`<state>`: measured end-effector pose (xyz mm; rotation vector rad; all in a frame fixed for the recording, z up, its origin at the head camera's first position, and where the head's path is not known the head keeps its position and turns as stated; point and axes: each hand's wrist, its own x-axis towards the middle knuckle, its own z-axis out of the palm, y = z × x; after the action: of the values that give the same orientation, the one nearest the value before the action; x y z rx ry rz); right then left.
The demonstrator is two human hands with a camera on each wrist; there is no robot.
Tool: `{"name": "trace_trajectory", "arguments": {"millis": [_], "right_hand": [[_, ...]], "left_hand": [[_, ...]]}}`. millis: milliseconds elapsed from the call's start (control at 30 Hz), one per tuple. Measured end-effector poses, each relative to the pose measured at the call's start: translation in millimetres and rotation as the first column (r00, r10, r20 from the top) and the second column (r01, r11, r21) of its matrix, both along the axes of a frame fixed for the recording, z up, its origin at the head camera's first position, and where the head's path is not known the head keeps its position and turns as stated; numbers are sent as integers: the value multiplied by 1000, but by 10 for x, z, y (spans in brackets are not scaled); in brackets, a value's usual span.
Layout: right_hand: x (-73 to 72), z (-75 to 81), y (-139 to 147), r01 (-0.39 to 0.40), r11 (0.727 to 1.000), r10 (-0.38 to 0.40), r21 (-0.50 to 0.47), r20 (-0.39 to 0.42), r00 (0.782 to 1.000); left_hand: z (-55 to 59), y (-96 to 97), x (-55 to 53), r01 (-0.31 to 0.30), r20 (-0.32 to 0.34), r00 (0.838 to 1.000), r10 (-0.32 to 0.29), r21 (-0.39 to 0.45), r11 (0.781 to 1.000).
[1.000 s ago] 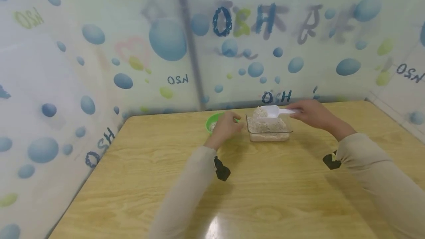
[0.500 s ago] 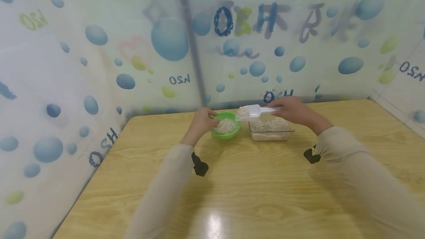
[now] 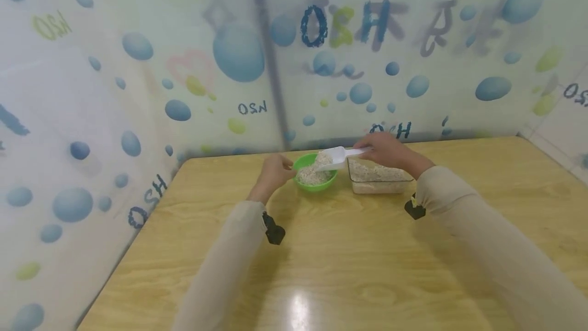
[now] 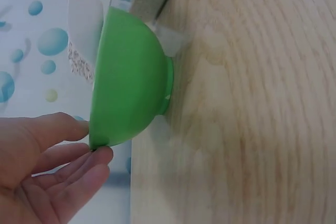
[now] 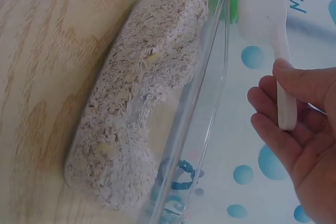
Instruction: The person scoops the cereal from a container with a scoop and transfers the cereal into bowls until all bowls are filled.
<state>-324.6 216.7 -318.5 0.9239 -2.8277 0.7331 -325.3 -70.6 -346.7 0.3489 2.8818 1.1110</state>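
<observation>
The back wall [image 3: 303,93] says OSH in big blue and green letters [image 3: 341,26], OSH low down [image 3: 391,130] and small OSN [image 3: 252,108], while the left wall [image 3: 55,121] says OSH [image 3: 146,202] and pale green OSN [image 3: 51,25].

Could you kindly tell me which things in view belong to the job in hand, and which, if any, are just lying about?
In the job: scoop, flakes, bowl, tub, left hand, right hand.
Background only: table, wall, wrist devices.
</observation>
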Motion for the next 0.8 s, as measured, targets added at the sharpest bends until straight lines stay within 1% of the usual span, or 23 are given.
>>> {"name": "trace_trajectory", "arguments": {"millis": [133, 233, 300, 433, 533, 700, 800], "right_hand": [[-88, 18, -78, -21, 1000, 21, 7, 5, 1000], [-109, 32, -138, -42, 999, 42, 21, 21, 999], [-111, 46, -183, -59, 998, 58, 35, 35, 998], [-108, 114, -271, -93, 993, 89, 79, 56, 994], [-119, 171, -311, -89, 989, 81, 117, 70, 994], [-114, 244, -350, -80, 986, 68, 143, 87, 994], [-98, 279, -370, -84, 986, 75, 143, 67, 995]], "left_hand": [[-22, -8, 10, -5, 17, 1000, 4, 65, 998], [-41, -28, 26, -8, 40, 999, 4, 93, 996], [-54, -40, 37, -6, 54, 999, 0, 101, 995], [-77, -44, 50, 9, 45, 999, -14, 112, 994], [-75, -33, 56, 18, 29, 999, -21, 128, 992], [-59, -21, 59, 22, 20, 1000, -24, 124, 992], [-60, -27, 62, 23, 25, 999, -26, 116, 993]]}}
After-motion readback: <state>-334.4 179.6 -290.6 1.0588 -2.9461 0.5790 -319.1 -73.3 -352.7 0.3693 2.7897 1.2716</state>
